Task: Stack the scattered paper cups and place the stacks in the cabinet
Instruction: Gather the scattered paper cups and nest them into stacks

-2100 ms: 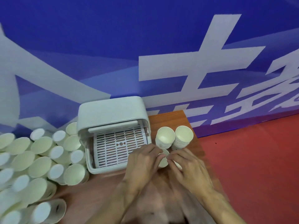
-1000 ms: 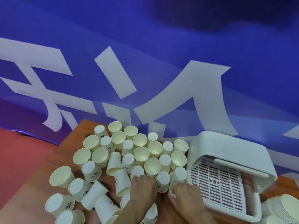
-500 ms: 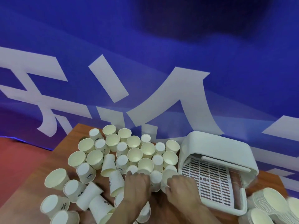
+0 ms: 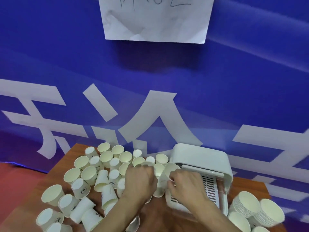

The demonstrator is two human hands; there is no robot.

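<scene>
Cream-white paper cups [image 4: 107, 156] lie scattered over the left half of the brown wooden bench [image 4: 158, 213], some upright, some mouth-down, some toppled on their sides. They crowd up against the left wall of the white plastic cabinet [image 4: 200, 156] with its slotted tray. Both hands work at the seam where this crowd meets the cabinet. The right hand [image 4: 185, 186] has thumb and fingers curled round a tilted cup [image 4: 171, 170], its mouth facing up and leftward, just in front of the cabinet's opening. The left hand [image 4: 140, 180] sits just beside it, fingers curled down over the cups; its back hides the grip, so whether it holds one I cannot tell. The loose cups lie left of and beyond both hands, so the left hand is nearer to them. The finished stacks [image 4: 247, 203] lean at the bench's right end, past the cabinet, nearer the right hand. Nesting will likely need the next cup's long axis lined up with the tilted cup's open mouth. Most cups are not yet stacked.
</scene>
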